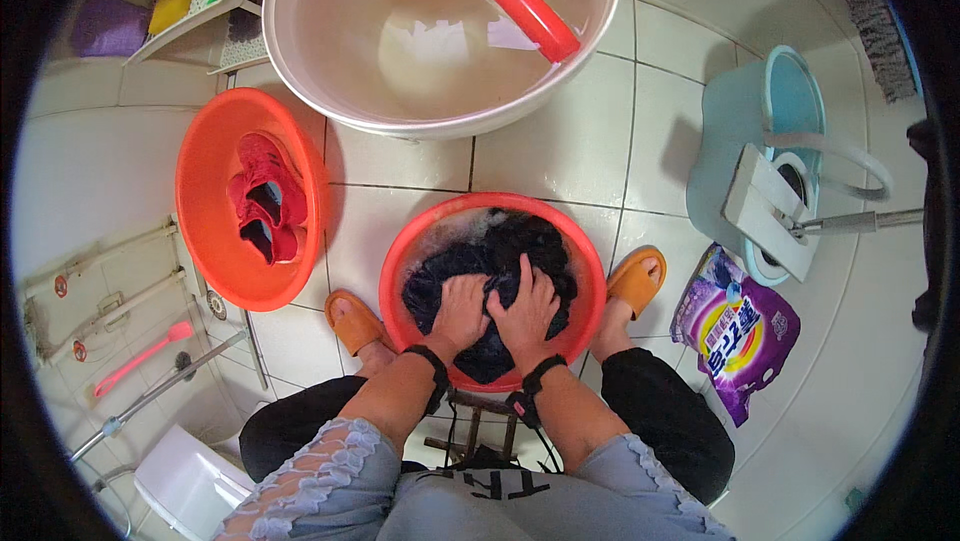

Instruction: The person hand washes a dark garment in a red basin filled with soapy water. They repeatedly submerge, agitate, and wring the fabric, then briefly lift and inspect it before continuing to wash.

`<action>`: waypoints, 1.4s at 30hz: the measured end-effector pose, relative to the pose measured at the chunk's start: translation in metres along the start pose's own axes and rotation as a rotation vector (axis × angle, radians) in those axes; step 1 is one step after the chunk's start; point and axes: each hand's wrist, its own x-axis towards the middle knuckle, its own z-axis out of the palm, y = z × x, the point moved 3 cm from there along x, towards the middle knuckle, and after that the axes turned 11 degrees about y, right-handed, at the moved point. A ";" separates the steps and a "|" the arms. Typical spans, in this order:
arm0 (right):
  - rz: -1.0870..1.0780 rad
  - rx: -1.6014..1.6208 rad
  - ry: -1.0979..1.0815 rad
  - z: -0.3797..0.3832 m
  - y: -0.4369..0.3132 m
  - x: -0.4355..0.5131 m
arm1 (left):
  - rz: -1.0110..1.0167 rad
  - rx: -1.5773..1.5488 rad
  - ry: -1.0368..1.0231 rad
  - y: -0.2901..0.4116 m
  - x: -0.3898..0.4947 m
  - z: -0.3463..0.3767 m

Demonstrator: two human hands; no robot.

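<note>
Wet dark cloth (525, 241), perhaps a garment, lies bunched in a red plastic basin (391, 271) on the floor in front of me. Foamy suds (457, 229) show along the basin's far side. My left hand (461, 308) is on the left part of the cloth, its fingers curled into the fabric. Close beside it, my right hand (527, 308) presses on the cloth with thumb and index finger spread. Its other fingers bend into the folds, and whether they grip is hidden. Both wrists wear black straps.
Ahead stands a large white tub (337, 111) of water with a red dipper (525, 12). An orange basin (196, 241) on the left holds red shoes (271, 173). A blue mop bucket (724, 143), a flat mop (757, 203) and a purple detergent bag (742, 338) stand right.
</note>
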 end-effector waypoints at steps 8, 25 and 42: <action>0.077 -0.187 -0.111 0.007 -0.017 0.060 | -0.185 0.030 -0.298 -0.015 0.068 -0.011; -0.187 0.503 -0.035 -0.070 -0.030 -0.006 | -1.031 -1.141 0.141 -0.005 0.051 -0.062; -0.070 0.087 0.089 -0.005 0.013 -0.011 | 0.048 0.006 -0.110 0.026 -0.020 0.018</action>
